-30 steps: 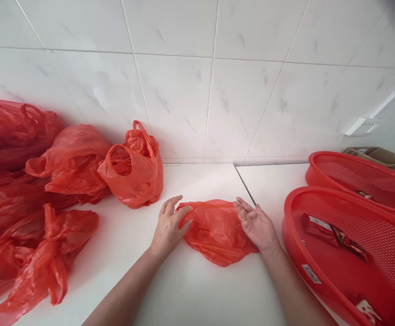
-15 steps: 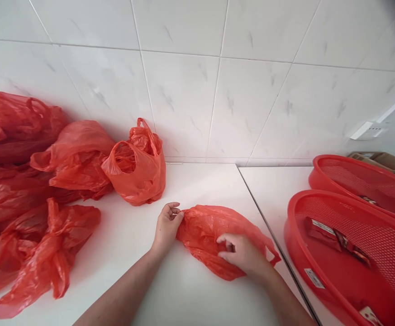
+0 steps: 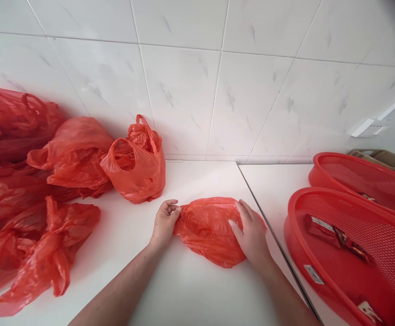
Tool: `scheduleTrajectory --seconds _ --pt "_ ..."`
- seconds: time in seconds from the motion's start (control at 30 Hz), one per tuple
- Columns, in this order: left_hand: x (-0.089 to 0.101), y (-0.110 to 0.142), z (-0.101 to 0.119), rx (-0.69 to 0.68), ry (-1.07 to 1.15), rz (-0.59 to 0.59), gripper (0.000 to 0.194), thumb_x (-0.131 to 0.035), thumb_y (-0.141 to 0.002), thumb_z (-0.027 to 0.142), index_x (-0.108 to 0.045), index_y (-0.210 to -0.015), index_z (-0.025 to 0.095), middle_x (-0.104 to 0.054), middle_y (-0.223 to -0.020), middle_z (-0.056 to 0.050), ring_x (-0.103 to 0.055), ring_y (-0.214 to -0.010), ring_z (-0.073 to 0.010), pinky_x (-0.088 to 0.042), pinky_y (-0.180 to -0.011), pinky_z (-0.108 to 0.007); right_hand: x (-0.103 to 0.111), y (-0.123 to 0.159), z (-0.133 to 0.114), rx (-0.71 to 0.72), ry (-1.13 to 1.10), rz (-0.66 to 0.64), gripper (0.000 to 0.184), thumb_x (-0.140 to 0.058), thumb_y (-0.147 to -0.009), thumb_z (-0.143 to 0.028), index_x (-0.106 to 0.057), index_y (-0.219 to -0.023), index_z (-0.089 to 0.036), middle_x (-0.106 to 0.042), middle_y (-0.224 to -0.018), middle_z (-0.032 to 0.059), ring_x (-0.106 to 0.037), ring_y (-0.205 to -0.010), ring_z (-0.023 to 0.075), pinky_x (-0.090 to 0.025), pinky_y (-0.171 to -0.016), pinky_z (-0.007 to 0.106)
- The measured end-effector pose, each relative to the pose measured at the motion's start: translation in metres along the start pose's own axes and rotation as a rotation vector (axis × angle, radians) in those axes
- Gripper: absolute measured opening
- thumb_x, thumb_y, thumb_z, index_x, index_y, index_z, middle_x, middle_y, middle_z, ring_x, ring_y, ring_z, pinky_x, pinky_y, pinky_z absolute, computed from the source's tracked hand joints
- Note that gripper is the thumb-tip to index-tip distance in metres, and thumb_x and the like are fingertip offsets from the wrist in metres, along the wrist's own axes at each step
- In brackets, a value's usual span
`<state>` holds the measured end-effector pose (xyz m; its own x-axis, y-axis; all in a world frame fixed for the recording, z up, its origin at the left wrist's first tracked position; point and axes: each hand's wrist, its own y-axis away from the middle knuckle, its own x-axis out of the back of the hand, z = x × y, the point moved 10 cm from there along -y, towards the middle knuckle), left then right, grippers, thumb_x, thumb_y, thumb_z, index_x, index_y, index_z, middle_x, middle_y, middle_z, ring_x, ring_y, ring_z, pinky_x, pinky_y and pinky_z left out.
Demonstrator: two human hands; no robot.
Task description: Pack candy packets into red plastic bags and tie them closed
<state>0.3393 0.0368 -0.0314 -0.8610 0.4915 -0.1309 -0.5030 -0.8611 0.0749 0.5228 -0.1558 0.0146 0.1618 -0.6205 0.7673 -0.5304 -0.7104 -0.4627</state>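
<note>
A thin red plastic bag [image 3: 211, 231] lies on the white table between my hands, its mouth spread and facing up. My left hand [image 3: 165, 222] pinches the left end of the bag between thumb and fingers. On the bag's right side rests my right hand [image 3: 251, 231], fingers stretched and thumb apart, touching the plastic. Part of the bag's right end is hidden under that hand.
Several filled red plastic bags [image 3: 134, 172] crowd the left side against the tiled wall [image 3: 180, 99]. To the right stand two red mesh baskets [image 3: 297, 203] with small packets [image 3: 336, 235] inside. A brown tray [image 3: 387, 158] sits behind them. A seam divides the tabletop [image 3: 197, 181].
My right hand has moved up and right from the middle of the bag to its right side, and its fingers have straightened. The left hand keeps its pinch.
</note>
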Motion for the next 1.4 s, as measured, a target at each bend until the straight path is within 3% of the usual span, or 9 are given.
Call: scheduleTrajectory --seconds 0.23,0.37,0.47,0.6,0.87,0.97,1.13,1.27,1.4 --pt "0.003 0.004 0.012 -0.095 -0.167 0.044 0.033 -0.059 -0.079 0.043 -0.052 -0.103 0.021 -0.058 -0.094 -0.004 -0.059 -0.077 -0.0149 -0.049 -0.066 -0.028 -0.011 -0.001 0.007 -0.028 -0.008 -0.057 0.048 -0.040 -0.093 -0.038 -0.040 -0.138 -0.020 -0.042 -0.142 0.0103 -0.039 -0.129 0.0254 -0.036 -0.104 0.047" --pt "-0.009 0.040 0.076 -0.682 -0.657 0.130 0.020 -0.058 -0.083 0.030 -0.059 -0.102 0.023 -0.056 -0.115 -0.008 -0.053 -0.108 -0.0225 -0.042 -0.093 -0.040 0.014 0.001 -0.011 0.029 -0.013 0.087 0.033 -0.043 -0.092 -0.029 -0.056 -0.121 -0.023 -0.055 -0.126 0.0083 -0.050 -0.117 0.0229 -0.042 -0.098 0.041" --pt "-0.059 0.086 0.087 -1.049 -0.949 -0.179 0.022 -0.058 -0.084 0.024 -0.060 -0.105 0.023 -0.061 -0.112 -0.009 -0.055 -0.104 -0.0233 -0.041 -0.093 -0.043 0.012 0.002 -0.019 0.074 -0.016 0.057 0.025 -0.045 -0.090 -0.025 -0.063 -0.108 -0.021 -0.059 -0.113 0.0092 -0.054 -0.106 0.0219 -0.046 -0.090 0.037" --pt "-0.098 0.118 0.058 -1.020 -1.149 -0.577 0.029 -0.054 -0.088 0.027 -0.055 -0.117 0.023 -0.065 -0.107 -0.007 -0.056 -0.104 -0.0246 -0.026 -0.106 -0.055 -0.011 0.002 -0.024 0.115 0.015 -0.153 0.027 -0.056 -0.085 -0.027 -0.064 -0.110 -0.021 -0.060 -0.114 0.0087 -0.053 -0.105 0.0256 -0.043 -0.091 0.042" --pt "-0.106 0.125 0.035 -1.015 -1.144 -0.636 0.030 -0.039 -0.090 0.010 -0.063 -0.093 0.028 -0.060 -0.074 0.005 -0.056 -0.069 -0.0114 -0.007 -0.114 -0.051 -0.023 -0.002 -0.025 0.018 0.103 -0.294 0.037 -0.067 -0.078 -0.035 -0.062 -0.113 -0.025 -0.059 -0.115 0.0053 -0.052 -0.104 0.0256 -0.042 -0.088 0.041" --pt "-0.099 0.123 0.037 -1.097 -1.122 -0.563 0.028 -0.040 -0.090 0.012 -0.062 -0.097 0.028 -0.065 -0.083 0.004 -0.059 -0.077 -0.0122 -0.003 -0.115 -0.048 0.003 -0.002 -0.037 0.034 0.056 -0.201 0.040 -0.064 -0.080 -0.032 -0.059 -0.119 -0.025 -0.058 -0.121 0.0048 -0.050 -0.110 0.0253 -0.039 -0.096 0.043" --pt "-0.086 0.117 0.041 -1.216 -1.091 -0.426 0.027 -0.044 -0.087 0.019 -0.062 -0.106 0.029 -0.069 -0.097 0.000 -0.062 -0.092 -0.0178 -0.007 -0.115 -0.047 0.112 0.023 -0.039 -0.020 -0.047 0.050 0.033 -0.054 -0.087 -0.030 -0.059 -0.120 -0.029 -0.055 -0.127 0.0054 -0.049 -0.116 0.0244 -0.040 -0.098 0.042" --pt "-0.081 0.113 0.042 -1.203 -1.006 -0.354 0.027 -0.047 -0.084 0.016 -0.065 -0.099 0.031 -0.071 -0.093 0.001 -0.063 -0.092 -0.0194 -0.014 -0.113 -0.050 0.193 0.049 0.033 -0.267 -0.038 0.083 0.031 -0.060 -0.081 -0.032 -0.064 -0.112 -0.034 -0.058 -0.122 0.0044 -0.052 -0.112 0.0298 -0.041 -0.096 0.048" --pt "-0.082 0.115 0.042 -1.232 -0.927 -0.357 0.025 -0.048 -0.084 0.017 -0.066 -0.094 0.031 -0.072 -0.090 0.001 -0.065 -0.090 -0.0192 -0.015 -0.113 -0.049 0.202 0.078 0.133 -0.498 0.104 -0.214 0.031 -0.068 -0.062 -0.020 -0.070 -0.091 -0.031 -0.067 -0.088 0.0034 -0.060 -0.078 0.0271 -0.047 -0.067 0.039"
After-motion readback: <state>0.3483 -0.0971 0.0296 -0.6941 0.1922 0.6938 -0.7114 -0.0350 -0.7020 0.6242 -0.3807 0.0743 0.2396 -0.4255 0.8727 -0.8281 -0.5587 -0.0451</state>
